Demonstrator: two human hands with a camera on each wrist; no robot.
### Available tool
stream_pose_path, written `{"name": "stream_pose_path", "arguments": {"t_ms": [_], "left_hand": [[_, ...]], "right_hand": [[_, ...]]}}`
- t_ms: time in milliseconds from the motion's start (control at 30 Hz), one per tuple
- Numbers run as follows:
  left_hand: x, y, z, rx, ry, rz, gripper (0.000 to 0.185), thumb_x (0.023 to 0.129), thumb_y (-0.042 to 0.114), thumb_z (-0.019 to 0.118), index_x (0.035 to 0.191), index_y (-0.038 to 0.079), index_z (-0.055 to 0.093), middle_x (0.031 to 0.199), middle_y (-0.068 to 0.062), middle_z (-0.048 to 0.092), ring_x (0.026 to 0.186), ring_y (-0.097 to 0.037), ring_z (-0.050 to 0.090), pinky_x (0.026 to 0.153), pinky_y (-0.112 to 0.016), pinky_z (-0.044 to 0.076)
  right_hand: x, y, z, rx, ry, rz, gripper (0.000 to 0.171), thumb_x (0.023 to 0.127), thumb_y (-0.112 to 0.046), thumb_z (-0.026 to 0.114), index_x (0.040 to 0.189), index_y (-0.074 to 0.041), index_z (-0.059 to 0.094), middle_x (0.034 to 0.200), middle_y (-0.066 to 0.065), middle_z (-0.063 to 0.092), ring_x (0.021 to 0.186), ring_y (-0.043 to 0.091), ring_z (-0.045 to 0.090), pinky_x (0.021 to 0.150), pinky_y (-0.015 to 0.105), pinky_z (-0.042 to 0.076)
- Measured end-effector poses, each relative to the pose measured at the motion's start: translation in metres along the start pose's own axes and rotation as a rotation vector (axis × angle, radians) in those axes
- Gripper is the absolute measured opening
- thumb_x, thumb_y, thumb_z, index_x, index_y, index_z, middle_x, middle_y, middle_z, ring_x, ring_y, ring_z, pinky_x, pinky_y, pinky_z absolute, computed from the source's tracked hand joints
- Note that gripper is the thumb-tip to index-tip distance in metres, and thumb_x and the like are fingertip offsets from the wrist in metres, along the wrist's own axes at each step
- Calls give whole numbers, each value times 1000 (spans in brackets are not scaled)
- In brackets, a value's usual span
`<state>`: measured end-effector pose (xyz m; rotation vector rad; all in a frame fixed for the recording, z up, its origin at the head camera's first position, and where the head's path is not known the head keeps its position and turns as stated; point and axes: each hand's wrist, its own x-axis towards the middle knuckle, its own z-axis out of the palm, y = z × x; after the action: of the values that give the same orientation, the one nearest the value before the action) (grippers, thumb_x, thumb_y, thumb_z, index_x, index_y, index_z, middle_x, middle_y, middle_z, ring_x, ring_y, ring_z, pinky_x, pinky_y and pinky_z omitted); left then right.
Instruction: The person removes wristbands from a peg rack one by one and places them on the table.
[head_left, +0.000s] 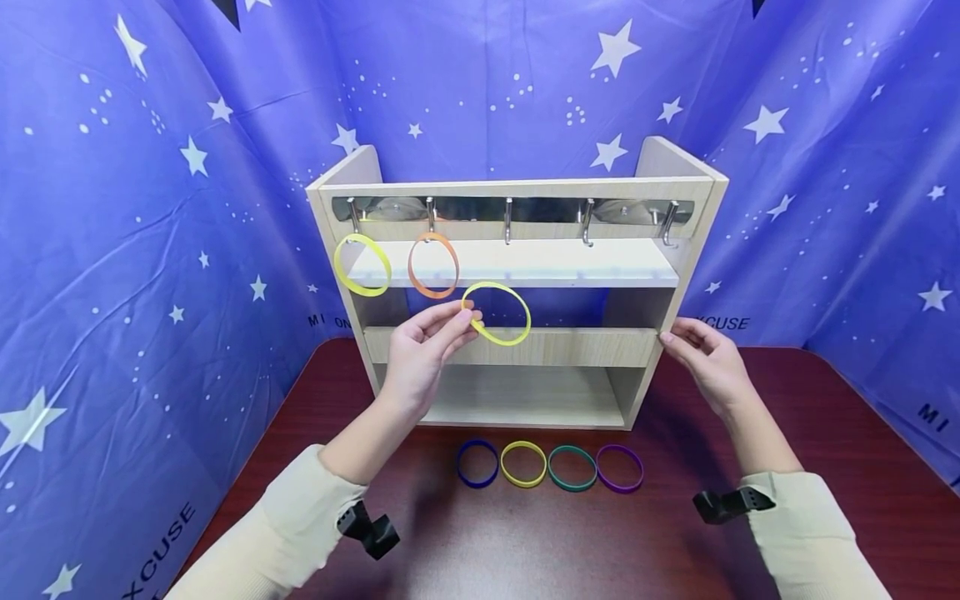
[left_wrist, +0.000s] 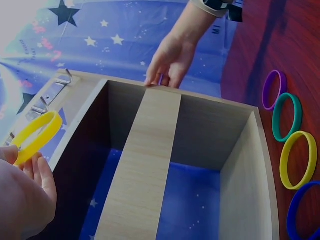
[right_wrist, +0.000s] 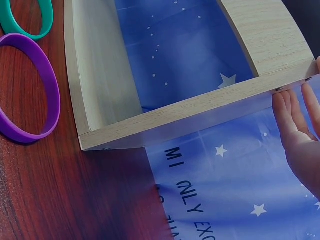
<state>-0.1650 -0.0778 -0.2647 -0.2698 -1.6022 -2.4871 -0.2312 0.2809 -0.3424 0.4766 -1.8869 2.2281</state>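
Note:
My left hand (head_left: 423,350) pinches a yellow wristband (head_left: 527,321) between thumb and fingers, in front of the wooden shelf unit (head_left: 517,346), below the row of hooks. In the left wrist view this wristband (left_wrist: 55,122) stands up from the fingertips. A yellow-green wristband (head_left: 387,271) hangs at the leftmost hook and an orange wristband (head_left: 456,271) at the second. My right hand (head_left: 708,362) touches the unit's right side panel, at the height of the middle board. Its fingers (right_wrist: 294,112) lie extended along the panel's outer face in the right wrist view.
On the dark red table (head_left: 525,550), in front of the unit, lie a blue wristband (head_left: 459,467), a yellow wristband (head_left: 544,467), a green wristband (head_left: 595,471) and a purple wristband (head_left: 641,475) in a row. A blue star-patterned curtain (head_left: 480,83) surrounds the table.

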Motion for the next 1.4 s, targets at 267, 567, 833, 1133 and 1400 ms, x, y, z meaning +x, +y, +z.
{"name": "stream_pose_path", "arguments": {"t_ms": [267,567,833,1133,1400], "left_hand": [[1,0,-2,-3,-18,-9,21,92,-4,57,112,-10,61,86,3,75,85,-9,72,87,-31,60],[0,0,-5,-18,-26,6,16,92,-6,56,105,-4,65,85,2,75,85,-10,72,83,-26,61],[-1,-2,-8,15,-1,-25,26,91,-5,56,116,-15,58,83,3,74,85,-10,71,83,-25,61],[-1,-7,-13,68,15,-84,34,91,-4,58,122,-17,54,83,4,74,81,-8,71,83,-25,61],[-2,-11,-15,93,21,-108,35,90,-5,59,122,-17,55,82,6,73,79,-8,71,81,-26,61]], "right_hand": [[0,0,0,1,-2,2,24,91,3,59,96,-19,67,88,-12,65,82,-3,61,77,7,53],[0,1,-1,16,-7,-5,24,91,4,59,97,-18,67,88,-11,66,82,-3,61,79,9,54],[0,1,-1,19,-11,-2,24,91,4,58,97,-18,67,88,-11,66,82,-3,62,79,9,54],[1,1,-1,3,-2,0,24,91,4,59,97,-18,66,88,-12,65,83,-3,61,78,8,54],[2,1,0,3,5,4,25,91,4,58,97,-18,67,88,-11,66,83,-2,61,78,9,54]]}}
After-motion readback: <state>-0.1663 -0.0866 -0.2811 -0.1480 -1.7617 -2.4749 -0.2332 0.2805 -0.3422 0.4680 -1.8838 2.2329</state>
